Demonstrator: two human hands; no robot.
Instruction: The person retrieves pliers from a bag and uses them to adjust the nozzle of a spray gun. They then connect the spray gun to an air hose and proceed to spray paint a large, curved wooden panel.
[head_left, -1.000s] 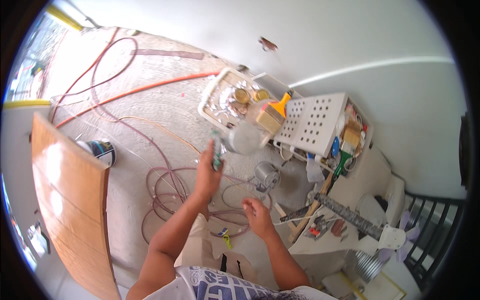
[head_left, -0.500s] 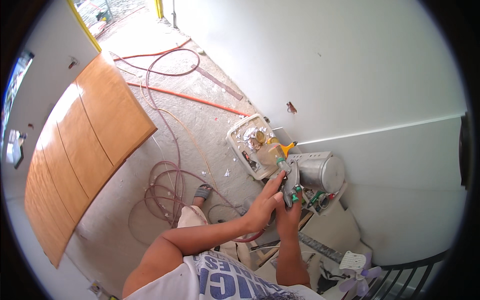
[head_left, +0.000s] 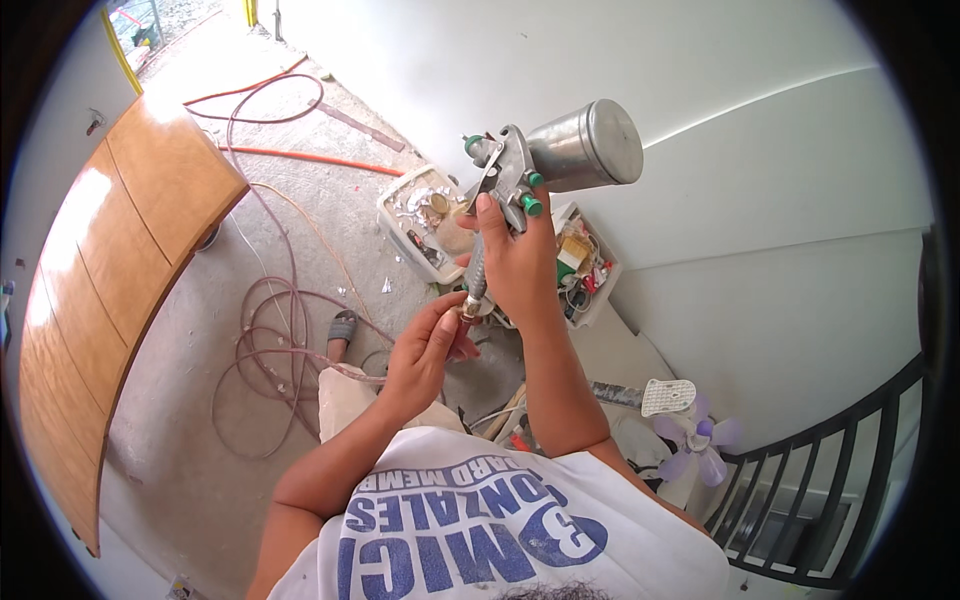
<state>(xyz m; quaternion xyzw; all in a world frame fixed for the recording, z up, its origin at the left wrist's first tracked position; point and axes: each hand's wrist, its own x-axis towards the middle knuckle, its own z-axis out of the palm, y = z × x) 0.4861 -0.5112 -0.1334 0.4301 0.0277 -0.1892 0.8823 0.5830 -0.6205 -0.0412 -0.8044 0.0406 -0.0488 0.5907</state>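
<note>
While your right hand point(head_left: 522, 268) is gripping the spray gun point(head_left: 514, 163), apparently for steadiness, your left hand point(head_left: 422, 352) is pinching the hose fitting point(head_left: 471, 306).

Free space opens on the left between the left hand point(head_left: 425, 350) and the wood panel point(head_left: 125, 250), crossed at floor level by a looping hose point(head_left: 295, 285). Ahead, below the spray gun point(head_left: 513, 160), a tray point(head_left: 400, 238) and a crate point(head_left: 598, 304) crowd the wall point(head_left: 740, 180). Open air lies right of the right hand point(head_left: 522, 268); lower down, a fan point(head_left: 677, 465) and black railing point(head_left: 880, 397) bar the way.
</note>
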